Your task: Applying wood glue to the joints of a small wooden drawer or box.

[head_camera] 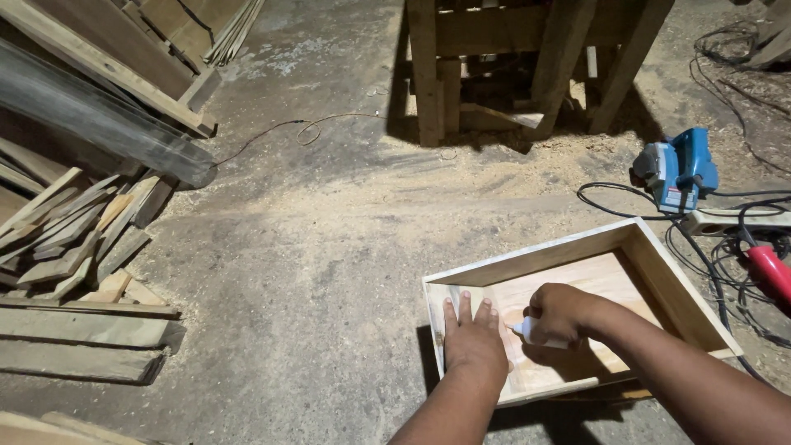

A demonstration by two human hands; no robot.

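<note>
Your left hand (474,342) lies flat, fingers spread, inside the shallow wooden box (659,272) on the concrete floor (313,247). Just beside it, your right hand (560,313) grips a small white glue bottle (531,332), nozzle pointing toward the left hand.

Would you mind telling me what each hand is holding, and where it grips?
The right hand grips a small white bottle around its body. The left hand holds nothing, resting flat inside the wooden box.
</note>
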